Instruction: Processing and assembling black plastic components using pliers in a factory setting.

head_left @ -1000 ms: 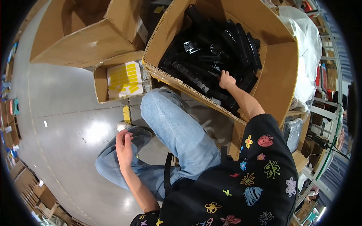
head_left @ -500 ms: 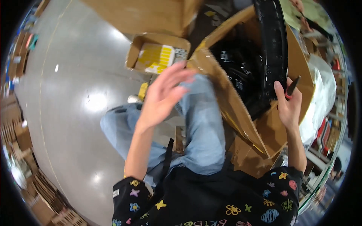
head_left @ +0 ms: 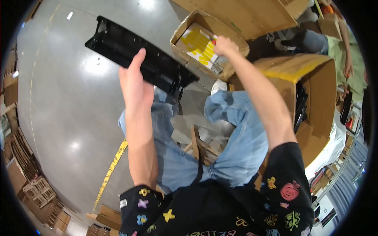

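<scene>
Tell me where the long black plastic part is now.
The long black plastic part is at upper left in the head view, held in the left hand, just left of the small cardboard box.

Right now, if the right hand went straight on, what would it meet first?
Likely the white sheet with yellow strips in the small cardboard box; the hand's height above it is unclear.

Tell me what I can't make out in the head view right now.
1. Head view: most fingers of the left hand, hidden by the black panel.
2. Head view: most of the red object in the right hand, hidden by that hand.
3. Head view: deeper contents of the large carton, hidden by its side wall.
</scene>
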Available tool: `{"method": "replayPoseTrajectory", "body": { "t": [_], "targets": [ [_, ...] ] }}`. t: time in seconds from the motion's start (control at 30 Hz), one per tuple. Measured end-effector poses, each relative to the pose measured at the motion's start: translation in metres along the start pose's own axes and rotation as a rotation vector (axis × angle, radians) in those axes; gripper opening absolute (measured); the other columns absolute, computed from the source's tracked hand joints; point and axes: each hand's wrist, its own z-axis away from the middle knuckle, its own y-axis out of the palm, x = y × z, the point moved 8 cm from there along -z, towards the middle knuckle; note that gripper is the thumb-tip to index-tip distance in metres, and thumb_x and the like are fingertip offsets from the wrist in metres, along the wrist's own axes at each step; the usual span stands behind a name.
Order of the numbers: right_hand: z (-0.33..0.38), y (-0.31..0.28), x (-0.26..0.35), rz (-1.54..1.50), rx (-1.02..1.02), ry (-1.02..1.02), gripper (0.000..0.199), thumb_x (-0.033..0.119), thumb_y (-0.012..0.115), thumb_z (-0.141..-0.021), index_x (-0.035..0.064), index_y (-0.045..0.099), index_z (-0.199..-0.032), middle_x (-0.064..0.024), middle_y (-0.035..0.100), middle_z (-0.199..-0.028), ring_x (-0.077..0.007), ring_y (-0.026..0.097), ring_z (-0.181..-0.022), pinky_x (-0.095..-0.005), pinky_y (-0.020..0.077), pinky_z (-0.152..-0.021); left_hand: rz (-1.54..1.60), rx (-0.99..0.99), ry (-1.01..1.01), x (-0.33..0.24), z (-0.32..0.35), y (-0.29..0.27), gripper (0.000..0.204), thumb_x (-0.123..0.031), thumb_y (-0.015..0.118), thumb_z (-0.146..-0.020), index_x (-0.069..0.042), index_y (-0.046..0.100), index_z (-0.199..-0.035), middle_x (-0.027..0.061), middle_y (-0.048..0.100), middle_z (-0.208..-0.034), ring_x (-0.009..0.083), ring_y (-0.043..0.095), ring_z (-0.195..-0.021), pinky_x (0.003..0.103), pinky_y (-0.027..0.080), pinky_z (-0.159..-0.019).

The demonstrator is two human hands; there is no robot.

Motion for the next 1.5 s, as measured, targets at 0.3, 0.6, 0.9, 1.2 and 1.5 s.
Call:
{"method": "replayPoseTrajectory", "body": {
  "t": [0.3,0.6,0.9,1.2,1.5],
  "targets": [
    [-0.089,0.193,-0.078,0.071,0.092,0.251,0.032,0.02,0.05,-0.087,0.0085,0.061,-0.115,-0.017,0.058,-0.124,-0.0307,0.058,-0.114,-0.0433,0.0482,-0.092,-0.144,-0.271,-0.031,-0.01,-0.012,-0.046,0.028,-0.008,0.059,-0.089,-0.003,0.052,-0.115,0.0054,0.058,-0.103,0.0189,0.058,-0.094,0.035,0.048,-0.08],
    [-0.115,0.221,-0.071,0.026,0.03,0.245,0.026,0.021,0.048,-0.09,0.0085,0.068,-0.102,-0.0172,0.064,-0.111,-0.0316,0.061,-0.108,-0.0452,0.0531,-0.081,-0.17,-0.234,-0.098,0.001,-0.014,-0.024,0.035,-0.006,0.059,-0.087,-0.001,0.05,-0.12,0.0066,0.057,-0.1,0.0196,0.057,-0.092,0.034,0.047,-0.082],
    [-0.089,0.175,-0.102,-0.029,-0.027,0.33,0.027,0.022,0.051,-0.089,0.0167,0.067,-0.11,-0.0067,0.057,-0.122,-0.03,0.055,-0.11,-0.0529,0.0451,-0.083,-0.139,-0.018,-0.098,0.017,-0.016,-0.004,0.031,-0.004,0.057,-0.088,-0.002,0.051,-0.118,0.0072,0.057,-0.1,0.0208,0.057,-0.093,0.035,0.047,-0.082],
    [0.011,0.092,-0.081,-0.457,-0.412,0.542,0.021,0.022,0.05,-0.091,0.0089,0.064,-0.095,-0.0121,0.07,-0.094,-0.0286,0.067,-0.089,-0.0487,0.0503,-0.072,-0.273,0.099,-0.005,0.021,-0.015,-0.004,0.031,0.001,0.06,-0.086,0.0,0.054,-0.116,0.0072,0.06,-0.104,0.0185,0.059,-0.092,0.033,0.049,-0.081],
    [0.098,-0.046,-0.066,-0.665,-0.75,0.106,0.022,0.025,0.06,-0.085,0.006,0.059,-0.095,-0.0181,0.063,-0.093,-0.038,0.063,-0.087,-0.0498,0.051,-0.073,-0.343,0.362,-0.099,0.052,0.009,0.032,0.028,-0.004,0.061,-0.088,-0.003,0.053,-0.115,0.0062,0.061,-0.106,0.0209,0.061,-0.096,0.038,0.05,-0.085]
  ]
}}
